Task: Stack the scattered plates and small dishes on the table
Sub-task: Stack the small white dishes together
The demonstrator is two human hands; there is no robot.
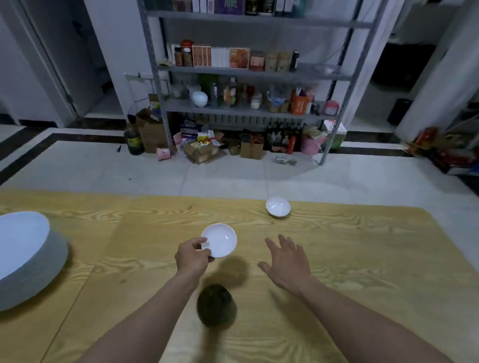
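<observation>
Single head view, wide-angle: above near edge of table (pixel 352 266), close, facing forward-down across it; shelf rack (pixel 247 73) beyond far edge.

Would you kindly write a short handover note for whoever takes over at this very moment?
Left hand pinches a small dish by its near rim, apparently lifted off the table.
Right hand is open, holding nothing, beside it.
Second small dish sits alone near the far edge.
Stack of plates stands at the left.
Done: large plates stacked.
Left: bring the two small dishes together and stack them.
</observation>
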